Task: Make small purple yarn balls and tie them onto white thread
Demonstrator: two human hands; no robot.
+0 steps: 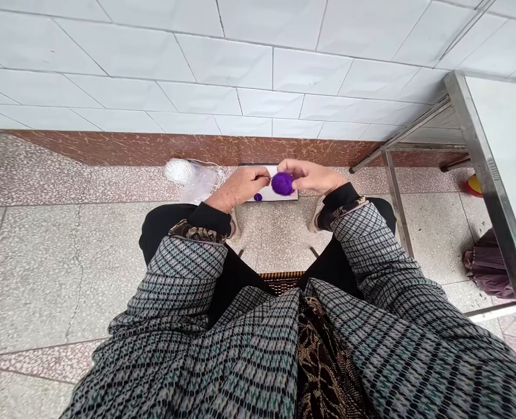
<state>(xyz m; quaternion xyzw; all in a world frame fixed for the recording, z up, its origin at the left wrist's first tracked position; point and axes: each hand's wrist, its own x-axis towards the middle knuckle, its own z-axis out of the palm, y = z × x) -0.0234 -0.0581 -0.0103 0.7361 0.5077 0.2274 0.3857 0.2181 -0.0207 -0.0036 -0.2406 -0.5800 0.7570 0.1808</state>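
Right hand [315, 176] holds purple ball [282, 184], centre | left hand [240, 187] pinched narrow beside it | light, even grip advisable

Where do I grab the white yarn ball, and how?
I'd come down from above and cup the rounded left side of the white yarn ball. That side bulges out, while the crumpled clear plastic and loose strands on its right might tangle around your fingers.

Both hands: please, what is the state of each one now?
Left hand: fingertips pinched shut, on what cannot be told.
Right hand: holding the purple ball.
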